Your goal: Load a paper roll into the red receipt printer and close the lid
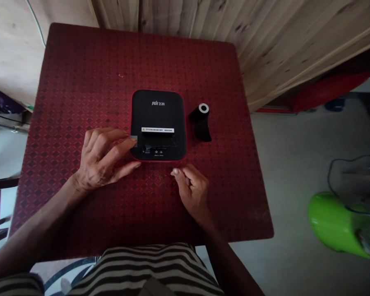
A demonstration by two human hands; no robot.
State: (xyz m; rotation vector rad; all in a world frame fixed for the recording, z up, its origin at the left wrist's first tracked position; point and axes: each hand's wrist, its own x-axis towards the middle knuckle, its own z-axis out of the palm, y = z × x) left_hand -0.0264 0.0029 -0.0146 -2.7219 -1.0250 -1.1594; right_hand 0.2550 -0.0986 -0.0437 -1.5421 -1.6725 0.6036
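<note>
Touching grey tab (136, 144) at edge of black device (160, 115) with open left hand (100, 158); curling right hand (193, 187) closed nearby; includes black roll (198, 114) beside.

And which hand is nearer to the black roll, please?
Right: the right hand is on the person's side of the black roll; the left hand is farther, at the left edge of the device.

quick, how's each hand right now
Left hand: open, a fingertip on the grey tab.
Right hand: curled closed; cannot tell if it holds anything.
</note>
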